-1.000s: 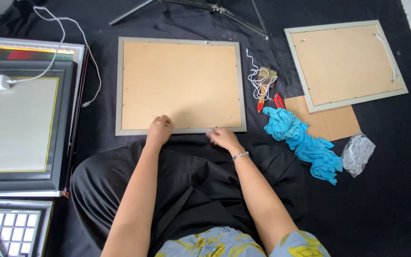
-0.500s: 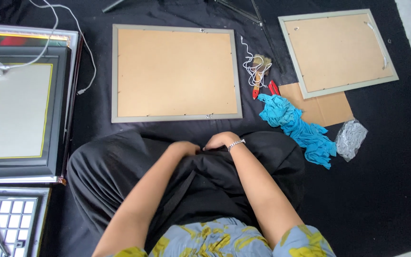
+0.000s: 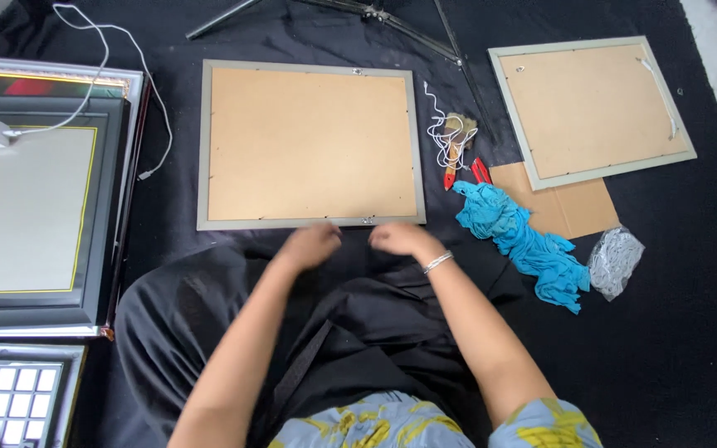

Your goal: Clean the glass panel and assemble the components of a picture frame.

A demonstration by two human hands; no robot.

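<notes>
Left hand (image 3: 310,245) and right hand (image 3: 400,238), empty, grip unclear from blur, hover just at 6 o'clock of face-down frame (image 3: 310,143).

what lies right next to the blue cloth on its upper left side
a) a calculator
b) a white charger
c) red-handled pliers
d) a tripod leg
c: the red-handled pliers lie against the upper left end of the blue cloth, below a bundle of white string; both hands are away from them, at the near edge of the face-down frame.
</notes>
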